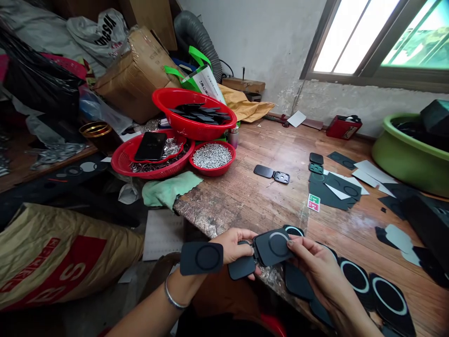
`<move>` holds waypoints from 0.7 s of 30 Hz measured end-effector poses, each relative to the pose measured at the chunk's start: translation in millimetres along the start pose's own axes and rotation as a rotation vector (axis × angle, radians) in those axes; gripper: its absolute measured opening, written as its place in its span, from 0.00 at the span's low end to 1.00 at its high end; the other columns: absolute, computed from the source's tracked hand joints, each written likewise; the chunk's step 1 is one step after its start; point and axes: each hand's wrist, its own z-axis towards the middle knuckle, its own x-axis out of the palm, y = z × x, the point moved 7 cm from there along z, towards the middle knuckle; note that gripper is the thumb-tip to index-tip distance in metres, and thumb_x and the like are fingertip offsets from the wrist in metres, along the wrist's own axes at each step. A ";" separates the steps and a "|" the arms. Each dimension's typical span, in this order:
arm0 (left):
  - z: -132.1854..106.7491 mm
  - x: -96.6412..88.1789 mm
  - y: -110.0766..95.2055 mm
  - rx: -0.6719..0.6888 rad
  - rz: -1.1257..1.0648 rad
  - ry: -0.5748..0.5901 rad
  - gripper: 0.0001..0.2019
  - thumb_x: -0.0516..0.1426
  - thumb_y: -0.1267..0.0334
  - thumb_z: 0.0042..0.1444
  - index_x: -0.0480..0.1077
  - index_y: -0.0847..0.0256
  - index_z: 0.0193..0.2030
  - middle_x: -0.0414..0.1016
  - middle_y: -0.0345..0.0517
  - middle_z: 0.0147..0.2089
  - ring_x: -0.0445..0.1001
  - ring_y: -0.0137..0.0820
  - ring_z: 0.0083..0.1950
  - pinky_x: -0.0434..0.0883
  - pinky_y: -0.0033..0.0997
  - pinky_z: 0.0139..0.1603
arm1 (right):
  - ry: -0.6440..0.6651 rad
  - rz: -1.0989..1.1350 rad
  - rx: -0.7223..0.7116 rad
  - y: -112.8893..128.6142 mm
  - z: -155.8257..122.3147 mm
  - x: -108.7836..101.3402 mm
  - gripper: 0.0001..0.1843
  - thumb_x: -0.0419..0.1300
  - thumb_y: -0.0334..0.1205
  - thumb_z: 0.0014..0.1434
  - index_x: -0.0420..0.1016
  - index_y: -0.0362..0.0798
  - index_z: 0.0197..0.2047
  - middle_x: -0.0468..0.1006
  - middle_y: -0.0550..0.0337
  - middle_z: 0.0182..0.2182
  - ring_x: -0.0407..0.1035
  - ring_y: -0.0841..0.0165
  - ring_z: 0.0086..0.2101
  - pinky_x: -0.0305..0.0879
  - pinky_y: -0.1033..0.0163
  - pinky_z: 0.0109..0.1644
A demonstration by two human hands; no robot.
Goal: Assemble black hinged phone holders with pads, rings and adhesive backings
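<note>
Both hands hold a dark grey folding pad assembly [271, 247] over the near edge of the wooden table [266, 196]. My left hand [234, 247] grips its left part, where a square panel with a ring [201, 258] hangs out to the left and a smaller panel [241, 267] hangs below. My right hand [314, 264] pinches the right edge of the middle panel, thumb on its round ring. Several similar black pads with white rings [389, 295] lie on the table under and to the right of my right hand.
Red baskets hold black parts [196, 114], a black pad [150, 146] and small metal pieces [212, 156]. A folded pad [272, 173] lies mid-table. Dark sheets and white papers [336, 189] lie to the right, beside a green tub [407, 154]. Boxes and sacks [52, 257] crowd the left.
</note>
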 end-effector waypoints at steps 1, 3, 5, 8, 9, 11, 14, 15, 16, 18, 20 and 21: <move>0.8 -0.5 1.2 0.000 0.002 0.002 0.26 0.56 0.67 0.53 0.64 0.64 0.60 0.78 0.55 0.38 0.79 0.38 0.34 0.76 0.29 0.29 | -0.001 -0.004 0.000 0.0 0.0 0.0 0.18 0.72 0.47 0.45 0.77 0.41 0.30 0.73 0.54 0.41 0.68 0.70 0.38 0.70 0.69 0.44; 1.9 -1.4 2.5 0.003 0.002 0.000 0.26 0.56 0.68 0.53 0.63 0.64 0.60 0.78 0.55 0.38 0.79 0.37 0.33 0.76 0.29 0.29 | -0.004 -0.010 -0.001 -0.2 0.0 -0.5 0.18 0.72 0.47 0.45 0.77 0.40 0.29 0.73 0.54 0.42 0.68 0.69 0.39 0.69 0.69 0.44; 2.2 -1.5 3.2 0.001 0.001 -0.003 0.26 0.56 0.67 0.53 0.63 0.64 0.61 0.78 0.56 0.38 0.79 0.36 0.33 0.76 0.29 0.30 | 0.001 -0.014 0.001 -0.5 -0.3 -0.5 0.18 0.72 0.47 0.45 0.77 0.41 0.29 0.73 0.54 0.42 0.67 0.70 0.39 0.69 0.69 0.44; 2.4 -1.1 3.9 -0.005 -0.006 0.000 0.27 0.57 0.65 0.53 0.63 0.64 0.61 0.78 0.56 0.39 0.78 0.37 0.32 0.75 0.30 0.28 | 0.010 -0.013 -0.004 -0.3 -1.2 0.5 0.16 0.71 0.46 0.47 0.77 0.42 0.30 0.73 0.55 0.43 0.67 0.71 0.39 0.67 0.70 0.45; 2.6 -0.8 4.1 -0.005 -0.007 0.003 0.27 0.57 0.65 0.53 0.63 0.64 0.61 0.78 0.56 0.39 0.78 0.37 0.32 0.75 0.30 0.28 | 0.008 -0.015 -0.008 0.1 -1.5 0.5 0.15 0.71 0.46 0.48 0.76 0.42 0.29 0.72 0.56 0.43 0.67 0.71 0.39 0.67 0.70 0.45; 3.2 -0.6 4.1 -0.002 -0.009 0.003 0.26 0.57 0.64 0.53 0.64 0.63 0.60 0.77 0.55 0.39 0.78 0.38 0.33 0.75 0.30 0.28 | -0.006 -0.028 -0.015 0.5 -1.6 -0.6 0.16 0.71 0.46 0.47 0.76 0.42 0.29 0.72 0.56 0.43 0.67 0.71 0.39 0.67 0.70 0.45; 4.1 0.0 3.9 0.002 -0.006 0.002 0.24 0.56 0.65 0.53 0.65 0.62 0.59 0.77 0.53 0.38 0.79 0.38 0.34 0.76 0.30 0.29 | -0.026 -0.061 -0.025 0.2 -0.5 -3.3 0.16 0.70 0.47 0.47 0.76 0.42 0.30 0.72 0.55 0.42 0.66 0.70 0.39 0.67 0.70 0.44; 4.3 0.3 3.5 0.004 -0.007 0.003 0.24 0.56 0.65 0.53 0.65 0.63 0.59 0.77 0.53 0.37 0.79 0.38 0.34 0.76 0.29 0.29 | -0.031 -0.069 -0.029 0.0 0.1 -4.3 0.17 0.70 0.48 0.47 0.76 0.42 0.29 0.72 0.55 0.42 0.66 0.70 0.39 0.66 0.70 0.43; 4.4 0.8 3.0 0.005 -0.006 0.005 0.24 0.56 0.66 0.54 0.64 0.63 0.59 0.77 0.53 0.37 0.79 0.38 0.34 0.76 0.29 0.29 | -0.039 -0.074 -0.032 -0.3 0.8 -5.4 0.17 0.71 0.48 0.47 0.75 0.42 0.29 0.72 0.56 0.43 0.66 0.70 0.39 0.66 0.71 0.43; 4.3 1.7 2.0 0.000 -0.001 0.009 0.24 0.55 0.66 0.54 0.64 0.64 0.60 0.77 0.54 0.36 0.79 0.37 0.34 0.76 0.29 0.29 | -0.051 -0.082 -0.034 -1.0 1.8 -7.0 0.17 0.71 0.48 0.46 0.74 0.42 0.28 0.72 0.56 0.45 0.66 0.71 0.40 0.65 0.73 0.43; 3.8 2.5 0.9 -0.009 0.008 0.013 0.24 0.55 0.66 0.55 0.63 0.64 0.60 0.77 0.55 0.38 0.79 0.37 0.34 0.76 0.28 0.29 | -0.061 -0.089 -0.039 -0.9 2.1 -8.1 0.18 0.71 0.48 0.45 0.74 0.42 0.27 0.71 0.57 0.46 0.65 0.71 0.41 0.64 0.74 0.43; 3.4 2.9 0.1 -0.011 0.009 0.014 0.24 0.56 0.66 0.55 0.63 0.64 0.60 0.77 0.56 0.38 0.79 0.37 0.34 0.76 0.28 0.29 | -0.065 -0.094 -0.043 -0.6 2.0 -8.4 0.18 0.71 0.48 0.45 0.73 0.41 0.26 0.71 0.57 0.46 0.66 0.71 0.41 0.63 0.75 0.43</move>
